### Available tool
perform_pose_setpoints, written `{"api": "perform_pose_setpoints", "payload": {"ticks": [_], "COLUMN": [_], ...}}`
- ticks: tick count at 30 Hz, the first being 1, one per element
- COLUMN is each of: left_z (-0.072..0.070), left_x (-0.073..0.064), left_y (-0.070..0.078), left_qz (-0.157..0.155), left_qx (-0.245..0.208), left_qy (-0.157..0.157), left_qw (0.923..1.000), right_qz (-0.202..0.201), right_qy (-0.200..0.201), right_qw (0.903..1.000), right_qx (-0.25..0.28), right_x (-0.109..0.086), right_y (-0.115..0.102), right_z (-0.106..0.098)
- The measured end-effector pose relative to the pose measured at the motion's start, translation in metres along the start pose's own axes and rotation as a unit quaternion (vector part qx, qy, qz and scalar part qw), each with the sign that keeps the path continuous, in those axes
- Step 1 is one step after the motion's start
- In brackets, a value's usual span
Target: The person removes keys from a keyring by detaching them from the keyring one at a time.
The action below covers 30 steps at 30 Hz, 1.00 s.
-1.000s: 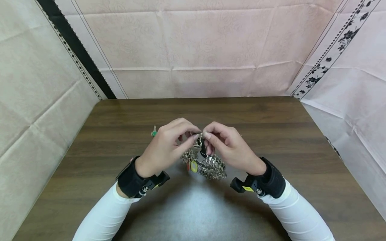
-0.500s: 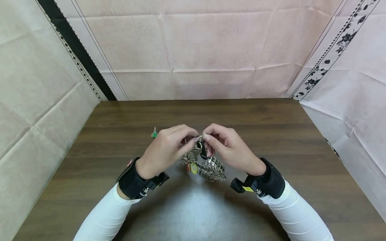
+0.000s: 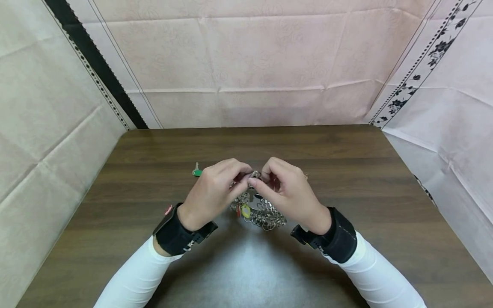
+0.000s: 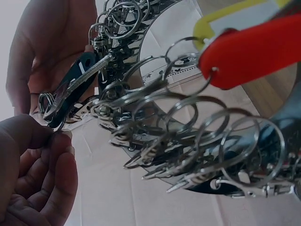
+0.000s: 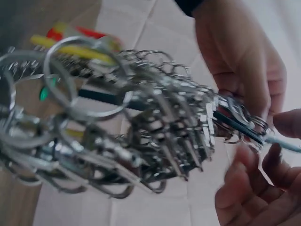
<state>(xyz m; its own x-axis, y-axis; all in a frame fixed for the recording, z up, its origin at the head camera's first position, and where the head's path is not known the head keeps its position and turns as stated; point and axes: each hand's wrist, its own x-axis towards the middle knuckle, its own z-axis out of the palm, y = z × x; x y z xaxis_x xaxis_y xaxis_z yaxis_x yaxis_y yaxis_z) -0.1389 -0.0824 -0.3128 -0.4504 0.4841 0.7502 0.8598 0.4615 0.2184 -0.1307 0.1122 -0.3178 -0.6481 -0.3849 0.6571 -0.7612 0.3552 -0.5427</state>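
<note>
Between the two hands hangs a large bunch of metal key rings and snap clips on a dark loop. A red key tag and a yellow key tag dangle from it. My left hand pinches a small split ring at the end of the loop, seen at its fingertips in the left wrist view. My right hand meets it there, thumb and finger pinching a slim pale-blue piece whose kind I cannot tell. Fingers partly hide the joined end.
A key with a green head lies on the brown wooden table, left of the left hand. A small thing peeks out behind the right hand. Pale cloth sheets stand around the back and sides.
My right hand has shifted a little left and turned, its thumb now reaching to the left fingertips. The dark piece between the hands is more covered. The left hand keeps its pinch.
</note>
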Motion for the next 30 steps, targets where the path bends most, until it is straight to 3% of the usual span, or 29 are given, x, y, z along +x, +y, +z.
{"api": "perform_pose_setpoints", "payload": {"ticks": [3,10,30], "left_z": [0.0009,0.0031,0.0035], "left_x": [0.0001,0.0004,0.0011], "left_y": [0.0007,-0.0002,0.0005], "left_qz": [0.001,-0.002,0.002], "left_qx": [0.004,0.007,-0.001], "left_qy": [0.004,0.008,0.041], "left_qw": [1.0,0.9999,0.9991], "right_qz": [-0.021,-0.021,0.018], "right_qy": [0.005,0.025,0.01], "right_qw": [0.9992,0.9981,0.9997], "right_qx": [-0.032,-0.052,-0.011], "right_x": [-0.0009,-0.002,-0.0008], "right_y": [-0.0003,0.0003,-0.0004], "right_z": [0.0026,0.0029,-0.0032]}}
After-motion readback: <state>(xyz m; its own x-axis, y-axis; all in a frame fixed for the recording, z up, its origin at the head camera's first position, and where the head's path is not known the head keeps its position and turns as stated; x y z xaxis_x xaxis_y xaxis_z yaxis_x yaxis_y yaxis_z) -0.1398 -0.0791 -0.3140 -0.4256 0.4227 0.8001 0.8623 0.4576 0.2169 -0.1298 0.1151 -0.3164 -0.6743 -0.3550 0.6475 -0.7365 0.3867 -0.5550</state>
